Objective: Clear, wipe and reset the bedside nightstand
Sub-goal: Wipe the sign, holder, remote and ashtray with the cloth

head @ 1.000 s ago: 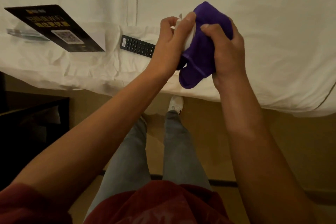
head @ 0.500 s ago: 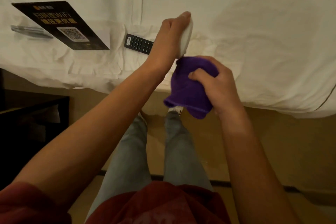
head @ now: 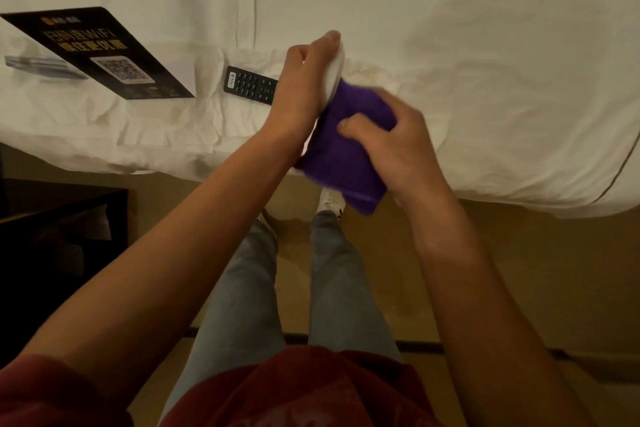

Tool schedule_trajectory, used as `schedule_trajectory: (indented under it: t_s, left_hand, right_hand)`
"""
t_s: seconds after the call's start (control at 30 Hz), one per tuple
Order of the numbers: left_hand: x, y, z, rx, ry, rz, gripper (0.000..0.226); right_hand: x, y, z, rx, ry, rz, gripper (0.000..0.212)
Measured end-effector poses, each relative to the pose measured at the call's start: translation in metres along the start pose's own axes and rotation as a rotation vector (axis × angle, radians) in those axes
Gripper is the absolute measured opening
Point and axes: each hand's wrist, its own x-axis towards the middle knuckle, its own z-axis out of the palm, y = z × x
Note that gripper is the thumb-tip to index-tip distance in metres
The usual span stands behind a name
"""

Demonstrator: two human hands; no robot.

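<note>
White bed sheet [head: 450,45] fills the top, bearing a black WiFi card [head: 97,52] and black remote [head: 250,84]. Above its edge, the right hand [head: 401,146] grips a purple cloth [head: 349,152] against a small white object [head: 335,70] that the left hand [head: 304,87] grasps.

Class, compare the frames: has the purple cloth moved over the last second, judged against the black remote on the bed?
Yes. The purple cloth dropped from above the black remote's level to below it, then rose slightly.
</note>
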Motion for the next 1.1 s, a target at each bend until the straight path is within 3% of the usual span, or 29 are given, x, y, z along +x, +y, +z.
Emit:
schedule_trajectory:
  t_s: [0.1, 0.2, 0.3, 0.5, 0.83, 0.93, 1.1]
  left_hand:
    - [0.0, -0.002, -0.008, 0.126, -0.031, 0.072, 0.051]
    - [-0.002, -0.006, -0.013, 0.14, -0.031, 0.069, 0.044]
    - [-0.003, -0.014, -0.013, 0.09, -0.06, 0.086, 0.022]
    - [-0.005, -0.015, -0.007, 0.113, -0.116, 0.181, 0.015]
    - [0.008, -0.02, -0.006, -0.001, 0.258, 0.127, 0.023]
    - [0.001, -0.022, -0.008, -0.035, 0.21, 0.073, 0.026]
    - [-0.006, -0.024, -0.024, -0.197, -0.008, 0.024, 0.017]
  right_hand:
    - [-0.014, 0.018, -0.007, -0.065, -0.059, 0.035, 0.033]
    - [-0.016, 0.016, -0.024, -0.043, 0.104, 0.03, 0.039]
    - [-0.005, -0.007, -0.043, -0.003, 0.202, -0.089, 0.038]
    - [0.021, -0.04, -0.056, -0.222, 0.123, -0.187, 0.043]
    - [-0.027, 0.005, 0.007, -0.247, 0.09, -0.246, 0.052]
    - [-0.04, 0.016, 0.018, -0.174, 0.153, -0.252, 0.052]
    - [-0.033, 0.012, 0.0, 0.056, 0.326, -0.193, 0.05]
